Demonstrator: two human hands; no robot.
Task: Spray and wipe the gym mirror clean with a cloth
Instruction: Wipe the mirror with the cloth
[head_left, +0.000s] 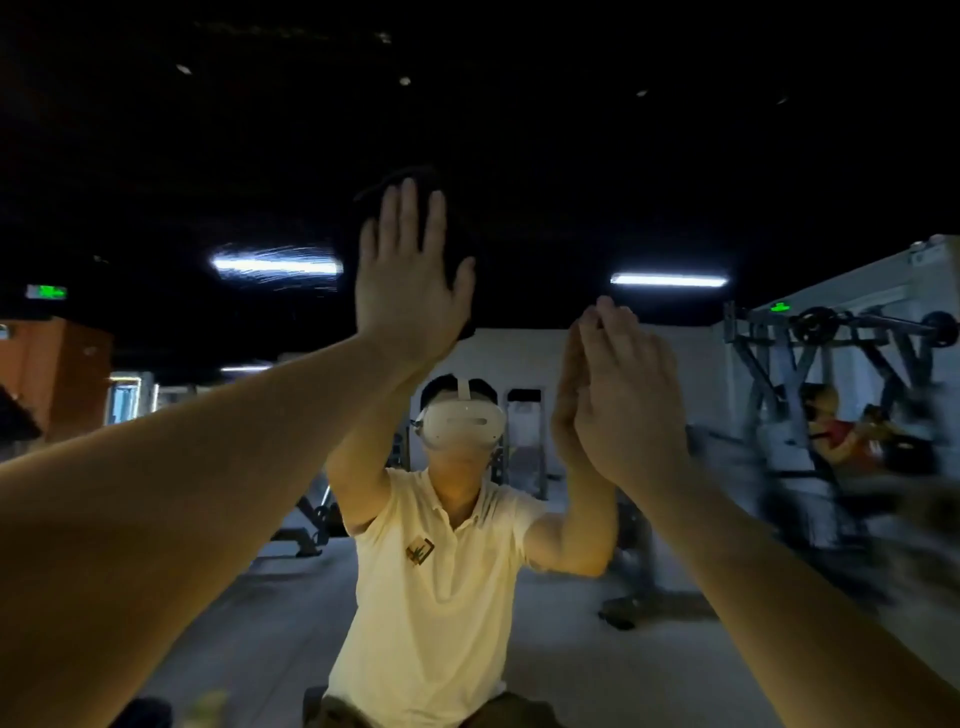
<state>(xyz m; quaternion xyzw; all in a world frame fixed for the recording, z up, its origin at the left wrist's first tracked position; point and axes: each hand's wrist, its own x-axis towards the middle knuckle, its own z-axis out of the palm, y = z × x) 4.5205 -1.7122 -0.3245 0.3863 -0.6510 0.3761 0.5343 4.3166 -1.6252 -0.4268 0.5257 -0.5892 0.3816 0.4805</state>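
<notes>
Lying under the flat left hand (410, 283), cloth (349, 234) looks dark; mirror (675, 156) streaked.

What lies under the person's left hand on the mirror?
A dark cloth, pressed flat against the mirror by the left hand; its edges show around the fingers. The cloth's middle and the glass behind it are covered.

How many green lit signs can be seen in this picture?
2. The left green sign glows at the far left edge, above the orange wall. The right green sign glows above the weight rack. Others may be hidden behind the raised arms.
</notes>
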